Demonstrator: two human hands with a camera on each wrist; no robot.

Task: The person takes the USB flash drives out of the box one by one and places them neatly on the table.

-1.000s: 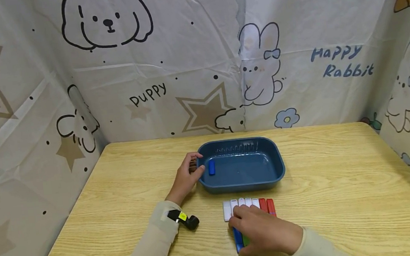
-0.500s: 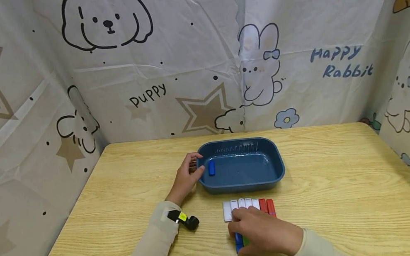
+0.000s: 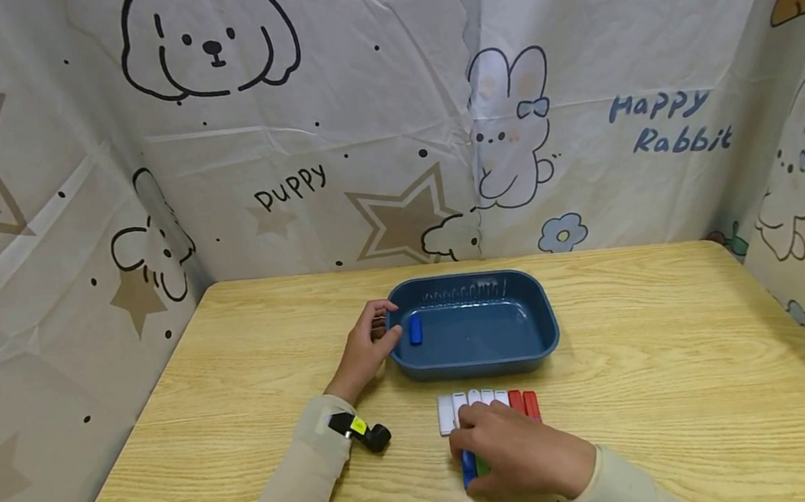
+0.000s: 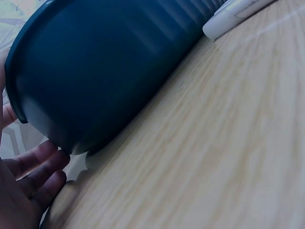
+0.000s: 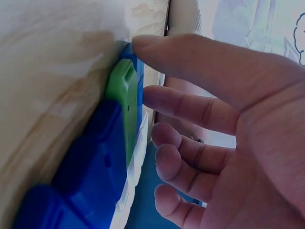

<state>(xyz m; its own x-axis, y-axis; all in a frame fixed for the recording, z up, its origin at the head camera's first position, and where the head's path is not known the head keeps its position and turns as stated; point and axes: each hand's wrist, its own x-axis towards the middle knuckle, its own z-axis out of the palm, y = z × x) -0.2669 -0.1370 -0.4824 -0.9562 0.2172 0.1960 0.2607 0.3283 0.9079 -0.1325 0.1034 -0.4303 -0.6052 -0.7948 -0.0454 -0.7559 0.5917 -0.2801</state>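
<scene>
In the head view, my left hand (image 3: 363,349) holds the left end of a dark blue plastic basin (image 3: 474,369), its thumb and index finger at the rim. Inside the basin, near that end, lies a small blue piece (image 3: 416,330). My right hand (image 3: 523,451) pinches the leftmost blue stick (image 3: 468,469) of the near row, thumb at its near end and index finger farther along. These flat sticks resemble USB sticks, but I cannot tell for sure. Beside it stands a green stick (image 5: 125,88), then more blue ones (image 5: 90,162) in the right wrist view.
A row of white sticks (image 3: 460,404) and red sticks (image 3: 524,402) lies between the basin and my right hand, which partly covers it. Printed cloth (image 3: 272,134) hangs around the back and sides of the wooden table (image 3: 678,353).
The near end of the blue stick has shifted slightly away from me, with my right thumb against it. My left hand and the basin stay where they were.
</scene>
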